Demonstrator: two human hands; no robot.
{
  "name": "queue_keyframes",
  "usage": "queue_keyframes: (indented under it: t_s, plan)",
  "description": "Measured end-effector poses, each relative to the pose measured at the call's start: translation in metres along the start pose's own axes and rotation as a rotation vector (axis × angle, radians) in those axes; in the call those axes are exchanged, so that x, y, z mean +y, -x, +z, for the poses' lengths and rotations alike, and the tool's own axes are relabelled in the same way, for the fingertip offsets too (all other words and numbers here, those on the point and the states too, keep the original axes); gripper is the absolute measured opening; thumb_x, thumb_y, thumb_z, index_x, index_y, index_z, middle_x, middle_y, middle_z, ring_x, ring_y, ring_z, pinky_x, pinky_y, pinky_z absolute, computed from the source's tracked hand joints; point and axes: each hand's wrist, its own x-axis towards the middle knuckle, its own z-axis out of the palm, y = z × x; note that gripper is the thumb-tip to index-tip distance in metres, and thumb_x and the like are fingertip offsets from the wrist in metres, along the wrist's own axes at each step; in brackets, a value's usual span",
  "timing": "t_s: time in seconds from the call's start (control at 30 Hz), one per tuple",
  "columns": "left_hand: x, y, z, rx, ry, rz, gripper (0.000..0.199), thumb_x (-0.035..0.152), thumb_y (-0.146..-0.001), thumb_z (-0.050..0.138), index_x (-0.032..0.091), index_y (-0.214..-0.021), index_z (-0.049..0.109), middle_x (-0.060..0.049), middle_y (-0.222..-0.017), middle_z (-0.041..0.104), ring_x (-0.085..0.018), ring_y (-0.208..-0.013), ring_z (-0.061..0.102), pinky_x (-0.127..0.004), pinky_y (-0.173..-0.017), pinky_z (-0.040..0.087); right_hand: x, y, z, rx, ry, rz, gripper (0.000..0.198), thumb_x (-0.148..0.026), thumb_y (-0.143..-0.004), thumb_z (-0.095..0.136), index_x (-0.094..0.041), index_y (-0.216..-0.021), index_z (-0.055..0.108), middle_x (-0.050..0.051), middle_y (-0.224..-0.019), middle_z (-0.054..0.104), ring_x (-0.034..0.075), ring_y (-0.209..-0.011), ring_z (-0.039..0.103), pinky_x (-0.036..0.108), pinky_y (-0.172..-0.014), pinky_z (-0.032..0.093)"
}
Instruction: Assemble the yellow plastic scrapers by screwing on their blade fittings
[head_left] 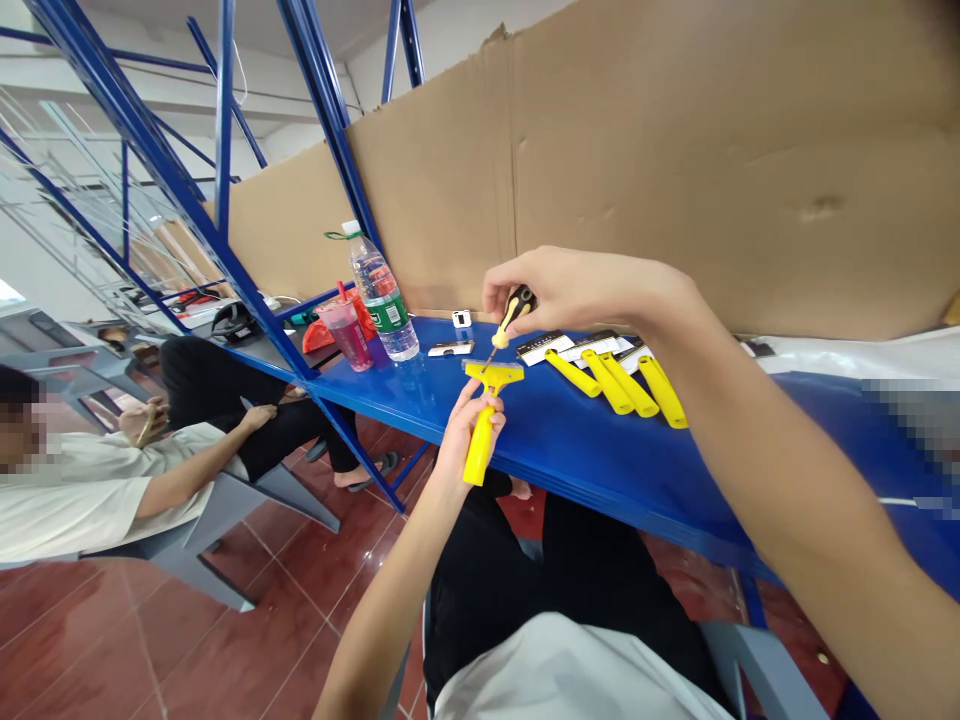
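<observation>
Holds a T-shaped yellow plastic scraper (478, 452) in the left hand (456, 440), with fingers clamped around it, over the near edge of a blue table (409, 395). Points a black-and-cream screwdriver (512, 320) down at the scraper's head from 1 o'clock, using the right hand (541, 288), with fingers pinched on the grip. Has four yellow plastic handles (609, 385) toward 3 o'clock, a clear green-labelled bottle (388, 313) toward 10.

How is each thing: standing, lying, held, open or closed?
Yellow scraper: held in left hand
Screwdriver: held in right hand, tip down
Water bottle: standing, capped
Pink cup: standing, straw in it
Four yellow handles: lying on blue table
Black-and-white packets: lying flat
</observation>
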Motion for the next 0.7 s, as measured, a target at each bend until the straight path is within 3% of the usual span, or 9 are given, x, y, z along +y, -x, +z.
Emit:
queue_keyframes:
  t_s: [0.17, 0.3, 0.4, 0.6, 0.7]
  plan:
    - [-0.0008, -0.0013, -0.0026, -0.016, -0.006, 0.001, 0.066, -0.005, -0.095, 0.065, 0.024, -0.153, 0.060, -0.015, -0.137, 0.068, -0.008, -0.081, 0.068, -0.016, -0.063, 0.051, 0.0000, -0.0024, 0.0039, 0.044, 0.090, 0.202, 0.046, -0.063, -0.107, 0.063, -0.020, -0.102, 0.081, 0.013, -0.099, 0.080, 0.028, -0.087, 0.069, 0.042, -0.075, 0.046]
    - [-0.0005, -0.0022, -0.0032, -0.005, -0.006, 0.008, 0.069, -0.005, -0.094, 0.067, 0.026, -0.155, 0.058, -0.016, -0.141, 0.067, -0.008, -0.081, 0.068, -0.016, -0.063, 0.051, 0.0004, -0.0005, -0.0002, 0.025, 0.004, 0.112, 0.032, -0.053, -0.099, 0.076, -0.022, -0.103, 0.082, 0.011, -0.106, 0.081, 0.027, -0.093, 0.070, 0.040, -0.079, 0.047]
    - [-0.0004, -0.0022, -0.0023, 0.001, -0.016, 0.005, 0.072, -0.005, -0.092, 0.068, 0.028, -0.155, 0.059, -0.015, -0.143, 0.067, -0.007, -0.080, 0.068, -0.015, -0.064, 0.051, 0.0007, 0.0016, -0.0031, 0.007, -0.052, 0.065, 0.034, -0.054, -0.094, 0.081, -0.023, -0.107, 0.082, 0.010, -0.110, 0.081, 0.028, -0.098, 0.070, 0.039, -0.080, 0.048]
    - [0.0001, -0.0013, 0.0002, 0.006, -0.027, 0.001, 0.071, -0.003, -0.092, 0.067, 0.029, -0.154, 0.057, -0.014, -0.142, 0.067, -0.007, -0.079, 0.067, -0.015, -0.063, 0.051, -0.0021, -0.0039, 0.0039, 0.045, 0.049, 0.145, 0.036, -0.054, -0.105, 0.068, -0.021, -0.105, 0.082, 0.013, -0.107, 0.080, 0.028, -0.094, 0.069, 0.041, -0.080, 0.045]
    - [0.0011, -0.0014, 0.0005, 0.021, -0.010, 0.003, 0.069, -0.003, -0.094, 0.066, 0.029, -0.154, 0.057, -0.014, -0.142, 0.067, -0.006, -0.079, 0.068, -0.015, -0.064, 0.051, -0.0031, -0.0051, 0.0052, 0.013, 0.066, 0.154, 0.034, -0.054, -0.102, 0.073, -0.022, -0.105, 0.081, 0.012, -0.108, 0.079, 0.028, -0.095, 0.069, 0.040, -0.079, 0.045]
